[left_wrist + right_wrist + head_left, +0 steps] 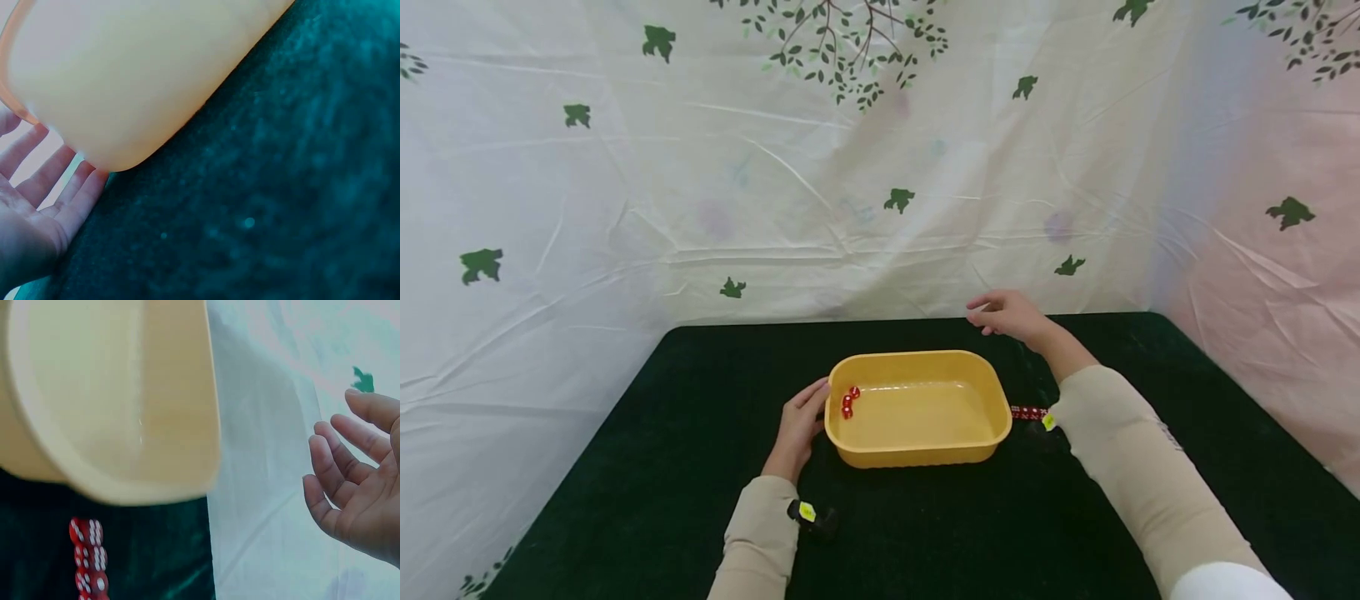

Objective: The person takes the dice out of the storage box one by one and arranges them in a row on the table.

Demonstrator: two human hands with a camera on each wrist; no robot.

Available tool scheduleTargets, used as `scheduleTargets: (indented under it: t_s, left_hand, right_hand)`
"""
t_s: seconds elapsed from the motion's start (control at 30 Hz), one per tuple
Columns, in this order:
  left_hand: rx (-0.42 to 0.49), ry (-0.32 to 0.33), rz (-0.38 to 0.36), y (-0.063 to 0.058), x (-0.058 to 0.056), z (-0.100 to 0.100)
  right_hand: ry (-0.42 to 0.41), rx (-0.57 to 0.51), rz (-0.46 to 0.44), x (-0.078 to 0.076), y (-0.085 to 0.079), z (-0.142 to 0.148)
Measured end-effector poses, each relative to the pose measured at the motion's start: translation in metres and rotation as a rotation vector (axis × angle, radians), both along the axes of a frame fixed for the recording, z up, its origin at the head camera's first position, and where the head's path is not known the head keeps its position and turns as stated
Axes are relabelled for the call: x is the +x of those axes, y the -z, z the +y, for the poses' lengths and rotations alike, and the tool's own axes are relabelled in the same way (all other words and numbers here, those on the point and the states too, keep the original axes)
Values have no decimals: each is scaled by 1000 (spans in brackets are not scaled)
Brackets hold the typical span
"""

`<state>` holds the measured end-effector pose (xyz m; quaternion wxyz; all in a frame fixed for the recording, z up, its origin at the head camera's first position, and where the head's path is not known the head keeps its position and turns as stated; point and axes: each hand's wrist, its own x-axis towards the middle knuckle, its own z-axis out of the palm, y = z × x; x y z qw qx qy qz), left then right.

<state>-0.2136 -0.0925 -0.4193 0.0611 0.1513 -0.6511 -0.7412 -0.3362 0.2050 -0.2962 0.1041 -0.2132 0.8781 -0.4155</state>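
Observation:
A yellow rectangular basin (925, 457) stands on the dark green cloth. Three red dice (847, 402) lie inside it at its left end. My left hand (797, 429) rests against the basin's left side; in the left wrist view its extended fingers (81, 194) touch the outer wall. Beyond the basin's far right corner my right hand (1009, 318) is raised, holding nothing, its fingers loosely bent and spread in the right wrist view. Outside the basin, to its right, a row of red dice (92, 559) with white dots sits on the cloth, partly hidden by the right sleeve in the head view.
The green-covered table (625, 467) ends at a pale curtain (775, 208) printed with leaves, which hangs along the back and both sides. Dark wrist devices with yellow tags sit at both sleeves (760, 525).

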Motion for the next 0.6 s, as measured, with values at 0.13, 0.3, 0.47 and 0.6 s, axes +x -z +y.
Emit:
scheduleTargets:
  t_s: [0.13, 0.3, 0.47, 0.6]
  left_hand:
    - [-5, 1, 5, 0, -1, -1]
    - [-10, -4, -1, 1, -1, -2]
    - [-17, -4, -3, 2, -1, -1]
    - [-15, -2, 1, 2, -2, 0]
  right_hand:
    - [-35, -12, 5, 4, 3, -16]
    - [-92, -59, 0, 9, 9, -35]
    - [-135, -109, -22, 15, 14, -55]
    - [-162, -137, -41, 19, 18, -69]
